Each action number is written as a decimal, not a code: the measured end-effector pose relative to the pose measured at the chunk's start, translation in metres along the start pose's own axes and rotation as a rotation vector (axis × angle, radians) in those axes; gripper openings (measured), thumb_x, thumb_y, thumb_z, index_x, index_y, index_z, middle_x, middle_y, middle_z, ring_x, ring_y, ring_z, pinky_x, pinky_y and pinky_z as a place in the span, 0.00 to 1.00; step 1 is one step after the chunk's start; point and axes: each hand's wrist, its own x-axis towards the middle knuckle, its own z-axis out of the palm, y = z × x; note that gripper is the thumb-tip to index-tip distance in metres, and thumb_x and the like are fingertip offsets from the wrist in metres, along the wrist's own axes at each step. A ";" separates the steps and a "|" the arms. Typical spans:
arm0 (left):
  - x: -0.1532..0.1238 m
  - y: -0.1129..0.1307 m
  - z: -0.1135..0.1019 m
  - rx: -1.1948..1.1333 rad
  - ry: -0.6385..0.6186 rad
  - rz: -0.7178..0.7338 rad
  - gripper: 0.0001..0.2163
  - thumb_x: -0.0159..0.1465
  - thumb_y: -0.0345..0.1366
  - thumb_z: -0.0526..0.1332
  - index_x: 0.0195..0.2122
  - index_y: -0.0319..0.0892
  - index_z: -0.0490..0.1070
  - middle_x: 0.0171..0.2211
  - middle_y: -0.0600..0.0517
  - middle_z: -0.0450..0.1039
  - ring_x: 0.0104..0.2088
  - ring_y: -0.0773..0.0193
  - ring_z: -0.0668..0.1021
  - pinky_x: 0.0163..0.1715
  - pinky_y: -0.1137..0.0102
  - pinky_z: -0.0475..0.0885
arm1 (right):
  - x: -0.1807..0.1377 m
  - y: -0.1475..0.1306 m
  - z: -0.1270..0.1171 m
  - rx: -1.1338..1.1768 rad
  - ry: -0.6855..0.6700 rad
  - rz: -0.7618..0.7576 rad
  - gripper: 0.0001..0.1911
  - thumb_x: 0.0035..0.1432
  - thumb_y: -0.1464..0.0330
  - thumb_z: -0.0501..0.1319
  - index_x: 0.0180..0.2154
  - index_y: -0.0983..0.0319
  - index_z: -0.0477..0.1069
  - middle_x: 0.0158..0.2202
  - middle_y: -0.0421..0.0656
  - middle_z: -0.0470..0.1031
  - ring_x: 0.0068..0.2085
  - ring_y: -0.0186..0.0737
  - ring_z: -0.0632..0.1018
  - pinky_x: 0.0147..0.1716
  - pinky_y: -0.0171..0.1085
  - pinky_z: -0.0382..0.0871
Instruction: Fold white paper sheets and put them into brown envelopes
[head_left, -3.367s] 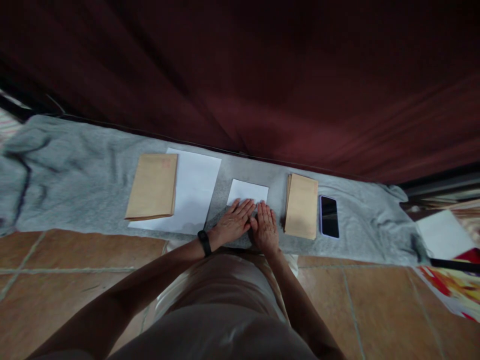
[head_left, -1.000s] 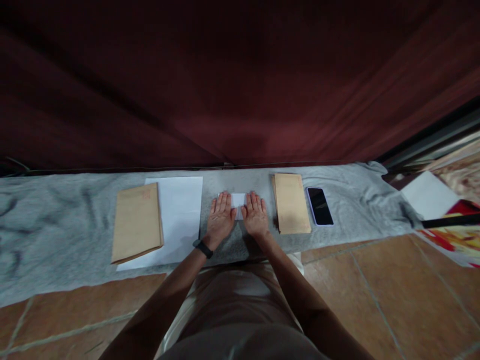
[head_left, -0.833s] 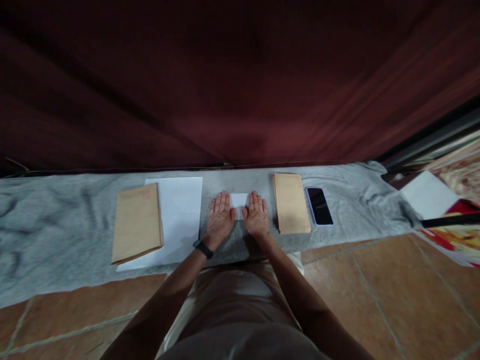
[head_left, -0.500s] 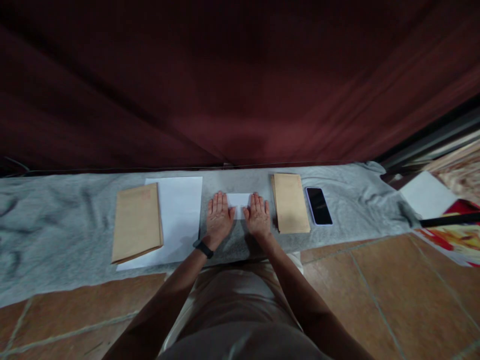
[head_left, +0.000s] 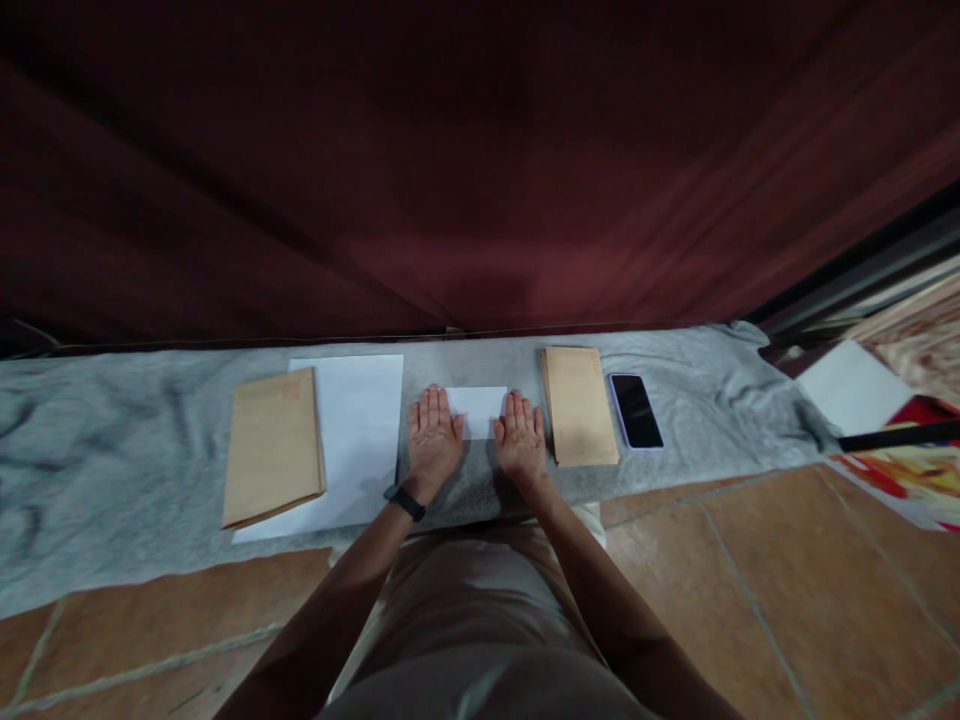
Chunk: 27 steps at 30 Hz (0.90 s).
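A small folded white paper (head_left: 478, 410) lies on a grey cloth (head_left: 112, 450) spread on the floor. My left hand (head_left: 431, 440) rests flat, fingers stretched out, on the paper's left end. My right hand (head_left: 520, 442) lies flat the same way on its right end. Neither hand holds anything. A black band (head_left: 405, 501) is on my left wrist.
Left of my hands lie a white sheet (head_left: 352, 430) and a stack of brown envelopes (head_left: 274, 455). To the right are another brown envelope stack (head_left: 579, 405) and a dark phone (head_left: 635, 410). A dark red curtain (head_left: 480, 170) hangs behind. More papers (head_left: 851, 385) lie far right on the tiled floor (head_left: 750, 600).
My hands have slid apart along the paper, left hand leftward and right hand rightward, baring more of its middle. Since the oldest frame the paper has become narrower and the view has shifted.
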 end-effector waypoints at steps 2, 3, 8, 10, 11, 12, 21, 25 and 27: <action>-0.001 0.000 -0.001 0.009 0.002 -0.002 0.30 0.74 0.40 0.47 0.73 0.28 0.52 0.72 0.32 0.54 0.74 0.45 0.57 0.71 0.45 0.54 | -0.001 0.000 -0.002 -0.002 -0.008 0.011 0.30 0.76 0.64 0.44 0.72 0.72 0.54 0.72 0.59 0.58 0.72 0.56 0.61 0.70 0.59 0.51; -0.001 0.000 -0.002 0.015 0.003 -0.003 0.29 0.74 0.40 0.47 0.72 0.27 0.52 0.72 0.31 0.54 0.74 0.45 0.57 0.71 0.45 0.55 | -0.001 0.000 -0.002 -0.001 -0.014 0.013 0.30 0.76 0.65 0.44 0.72 0.72 0.54 0.72 0.58 0.58 0.72 0.56 0.60 0.70 0.58 0.51; -0.005 -0.002 -0.005 0.029 0.021 -0.003 0.29 0.75 0.40 0.46 0.72 0.28 0.53 0.71 0.31 0.56 0.73 0.44 0.59 0.70 0.45 0.57 | -0.005 0.003 -0.005 0.013 -0.023 0.012 0.29 0.76 0.66 0.43 0.72 0.70 0.55 0.72 0.57 0.59 0.73 0.55 0.60 0.70 0.59 0.52; -0.006 -0.003 -0.005 0.028 0.031 0.000 0.29 0.75 0.39 0.46 0.73 0.29 0.52 0.71 0.32 0.57 0.73 0.45 0.59 0.70 0.44 0.57 | -0.006 0.004 -0.006 0.018 -0.018 0.017 0.29 0.76 0.66 0.43 0.71 0.70 0.56 0.72 0.57 0.59 0.73 0.54 0.60 0.70 0.58 0.53; -0.007 -0.004 -0.006 0.027 0.032 0.002 0.28 0.75 0.39 0.45 0.73 0.29 0.52 0.71 0.32 0.57 0.73 0.45 0.59 0.70 0.44 0.58 | -0.007 0.004 -0.006 0.021 -0.015 0.019 0.29 0.76 0.66 0.43 0.71 0.71 0.56 0.72 0.58 0.59 0.73 0.54 0.60 0.70 0.58 0.53; -0.007 -0.005 -0.006 0.026 0.030 0.004 0.28 0.75 0.39 0.45 0.73 0.29 0.52 0.71 0.32 0.58 0.73 0.45 0.59 0.70 0.44 0.58 | -0.007 0.005 -0.005 0.024 -0.012 0.020 0.29 0.76 0.66 0.43 0.71 0.71 0.56 0.72 0.58 0.60 0.73 0.54 0.60 0.70 0.57 0.53; -0.010 -0.015 -0.011 0.003 -0.022 0.021 0.28 0.70 0.25 0.46 0.71 0.30 0.56 0.70 0.34 0.60 0.73 0.49 0.59 0.71 0.49 0.60 | -0.010 0.013 -0.006 0.034 -0.031 -0.002 0.30 0.72 0.74 0.43 0.71 0.71 0.55 0.71 0.57 0.61 0.72 0.52 0.61 0.70 0.54 0.55; -0.014 -0.021 -0.014 -0.065 -0.012 0.003 0.29 0.67 0.23 0.46 0.70 0.31 0.58 0.69 0.36 0.63 0.71 0.49 0.64 0.70 0.51 0.63 | -0.010 0.014 -0.006 0.026 -0.039 -0.010 0.31 0.69 0.75 0.46 0.72 0.69 0.55 0.72 0.56 0.60 0.72 0.52 0.61 0.69 0.55 0.55; -0.016 -0.024 -0.016 -0.120 0.010 -0.012 0.28 0.67 0.24 0.47 0.70 0.35 0.59 0.66 0.38 0.67 0.68 0.50 0.69 0.68 0.52 0.66 | -0.011 0.015 -0.005 0.024 -0.033 -0.009 0.31 0.69 0.75 0.46 0.72 0.69 0.56 0.72 0.57 0.60 0.72 0.52 0.61 0.69 0.55 0.56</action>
